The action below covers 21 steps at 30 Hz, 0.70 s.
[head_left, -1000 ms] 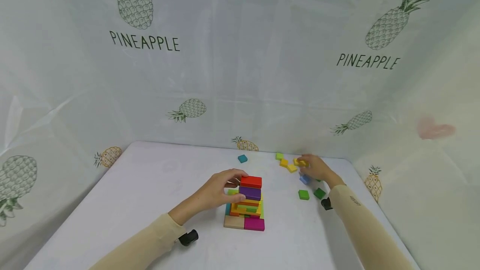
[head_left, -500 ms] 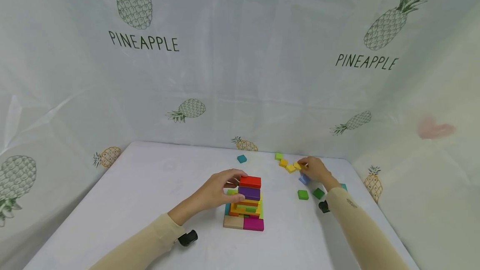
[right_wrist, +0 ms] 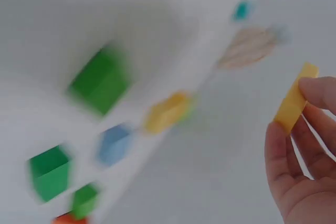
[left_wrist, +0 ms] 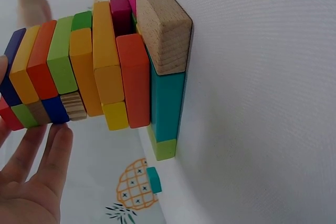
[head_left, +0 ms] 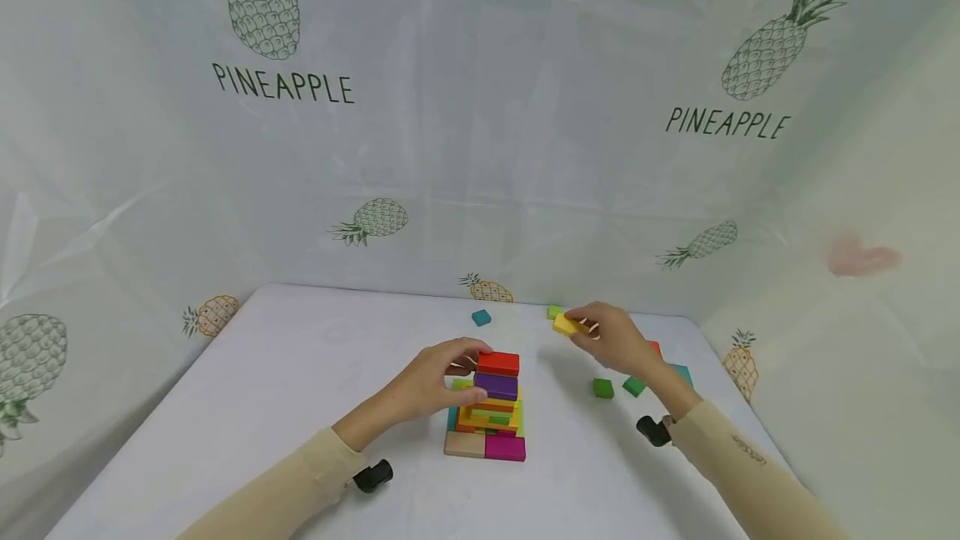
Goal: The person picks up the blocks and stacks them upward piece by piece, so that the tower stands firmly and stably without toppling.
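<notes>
A block tower (head_left: pixel 497 386) of wooden pieces stands on the white table, topped by a red block (head_left: pixel 498 363) over a purple one. My left hand (head_left: pixel 442 377) holds the upper tower at its left side, thumb near the purple block and fingers around the back. In the left wrist view, fingertips touch the stack's upper layers (left_wrist: pixel 58 77). Well right of the tower, my right hand (head_left: pixel 617 347) pinches a yellow block (head_left: pixel 567 325) above the table. The right wrist view shows that yellow block (right_wrist: pixel 294 100) between thumb and fingertips.
Loose blocks lie beyond and right of the tower: a teal one (head_left: pixel 482 317), a light green one (head_left: pixel 554 312), green ones (head_left: pixel 603 388) and a teal one (head_left: pixel 682 372) at the right. A pineapple-print curtain (head_left: pixel 480 148) hangs behind the table.
My right hand has lifted a yellow block from the loose pieces and carried it left toward the tower. My left hand stays at the tower.
</notes>
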### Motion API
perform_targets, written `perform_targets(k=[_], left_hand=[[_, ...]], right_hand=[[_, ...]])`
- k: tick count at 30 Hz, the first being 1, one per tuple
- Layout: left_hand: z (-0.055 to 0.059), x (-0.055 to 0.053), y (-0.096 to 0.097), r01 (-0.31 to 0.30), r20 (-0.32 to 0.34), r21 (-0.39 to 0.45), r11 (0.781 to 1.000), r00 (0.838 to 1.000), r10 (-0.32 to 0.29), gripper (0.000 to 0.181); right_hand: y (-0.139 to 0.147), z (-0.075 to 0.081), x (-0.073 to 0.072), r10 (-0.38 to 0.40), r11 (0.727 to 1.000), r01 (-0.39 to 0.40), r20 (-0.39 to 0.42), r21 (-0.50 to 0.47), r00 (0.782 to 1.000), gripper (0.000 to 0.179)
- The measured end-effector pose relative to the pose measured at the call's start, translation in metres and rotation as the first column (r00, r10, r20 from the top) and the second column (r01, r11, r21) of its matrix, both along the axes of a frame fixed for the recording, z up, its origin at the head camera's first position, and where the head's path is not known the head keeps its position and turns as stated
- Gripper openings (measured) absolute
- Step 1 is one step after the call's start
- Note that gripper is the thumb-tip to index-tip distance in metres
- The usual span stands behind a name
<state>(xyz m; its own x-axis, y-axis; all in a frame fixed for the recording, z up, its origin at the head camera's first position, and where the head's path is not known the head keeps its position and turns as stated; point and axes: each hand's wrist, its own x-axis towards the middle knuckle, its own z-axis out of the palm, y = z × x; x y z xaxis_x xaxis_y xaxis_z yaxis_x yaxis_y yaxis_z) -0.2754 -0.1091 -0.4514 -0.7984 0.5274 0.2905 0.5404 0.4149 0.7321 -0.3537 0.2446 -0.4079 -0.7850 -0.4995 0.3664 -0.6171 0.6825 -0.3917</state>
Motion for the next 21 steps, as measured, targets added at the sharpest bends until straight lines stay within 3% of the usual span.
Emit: perform_targets(k=[5,10,15,21], left_hand=[[0.002,0.0,0.0,-0.008,0.011,-0.004,1.0,1.0,0.008,0.059],[0.001,0.0,-0.001,0.001,0.001,0.002,1.0,1.0,-0.001,0.058],[-0.001,0.0,-0.001,0.024,-0.024,0.007,1.0,0.999,-0.024,0.057],[0.001,0.001,-0.001,0.036,-0.034,0.012,0.999,0.999,-0.035,0.057]], right_hand=[[-0.035,0.028,0.044,0.105,0.994,-0.106,-0.02,-0.017,0.994,0.035],[-0.061,0.037,0.074,0.208,0.978,-0.208,-0.002,-0.001,0.978,0.034],[-0.075,0.034,0.088,0.266,0.964,-0.266,0.013,0.006,0.964,0.032],[-0.085,0.027,0.093,0.233,0.972,-0.233,0.026,-0.008,0.972,0.034]])
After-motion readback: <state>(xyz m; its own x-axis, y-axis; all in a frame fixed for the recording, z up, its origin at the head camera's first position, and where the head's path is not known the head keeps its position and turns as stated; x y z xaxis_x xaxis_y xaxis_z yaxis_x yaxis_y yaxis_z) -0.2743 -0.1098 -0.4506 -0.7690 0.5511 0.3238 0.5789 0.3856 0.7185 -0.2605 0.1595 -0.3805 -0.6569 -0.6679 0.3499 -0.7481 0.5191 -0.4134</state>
